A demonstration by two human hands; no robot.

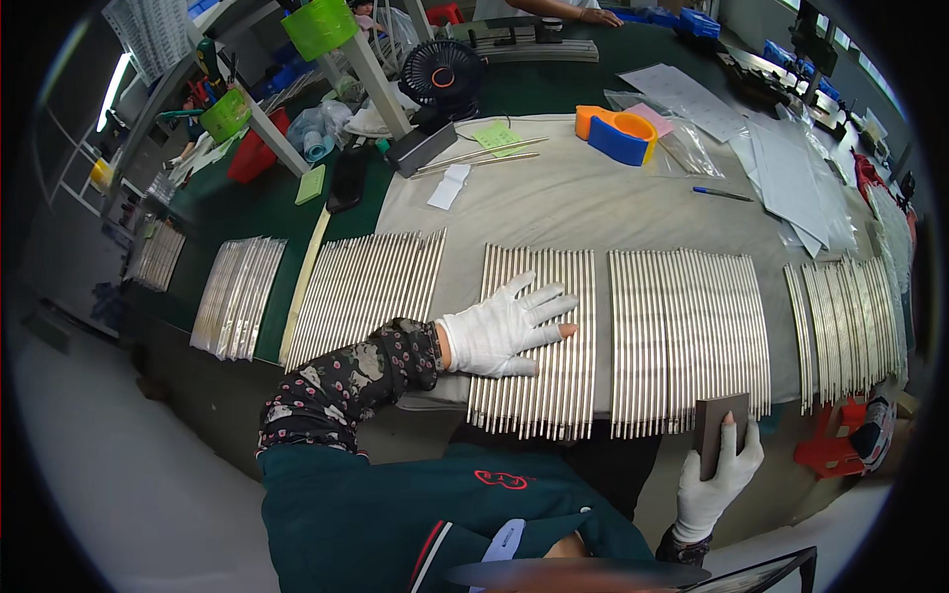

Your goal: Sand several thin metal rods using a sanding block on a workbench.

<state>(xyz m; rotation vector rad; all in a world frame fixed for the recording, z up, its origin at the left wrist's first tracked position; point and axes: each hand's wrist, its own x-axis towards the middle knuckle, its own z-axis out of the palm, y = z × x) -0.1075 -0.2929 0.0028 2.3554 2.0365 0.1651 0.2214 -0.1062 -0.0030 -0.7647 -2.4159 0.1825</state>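
Note:
My left hand [509,326], in a white glove with bare fingertips showing, lies flat with fingers spread on a row of thin silvery metal rods [534,403]. In my right hand [717,482], also gloved, is a dark grey-brown rectangular block [708,435]. The block stands at the near ends of another row of rods [682,326], close to its right corner; whether it touches them I cannot tell. Further rows of rods lie to the left [366,292] and to the right [852,321], all side by side and pointing away from me.
Bagged rods [237,296] lie at the left. Behind are a black fan [442,74], a dark box [420,148], a phone [347,178], an orange-and-blue tape dispenser [618,134], a pen [722,194] and paper sheets [791,183]. A red stool [830,443] stands below right. Another person's hand [598,17] rests at the far table.

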